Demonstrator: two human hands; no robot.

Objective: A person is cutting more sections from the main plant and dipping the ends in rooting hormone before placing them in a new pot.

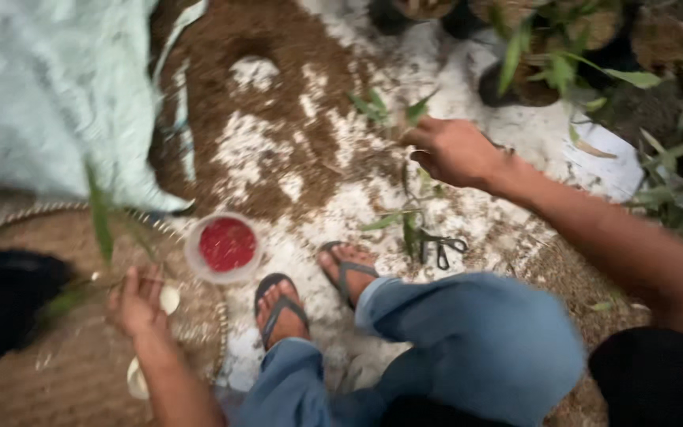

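A leafy green cutting (393, 119) lies on the soil-strewn white ground, its thin stem pinched in the closed right hand (454, 150). The left hand (137, 300) curls around another slim stem (100, 225) above a coarse woven mat (65, 372), near a round white cup of red powder (225, 247)

Single head camera looking steeply down from seated person's eye level, facing forward over knees toward ground. Sitting close: left hand (137, 304) filling lower left, right hand (454, 150) reaching at upper centre, feet (310, 289) lying mid-frame. Woven mat (57, 372) running off lower-left edge, potted plants (547, 47) lining top right. Motion blurring view. No second view sharing scene.
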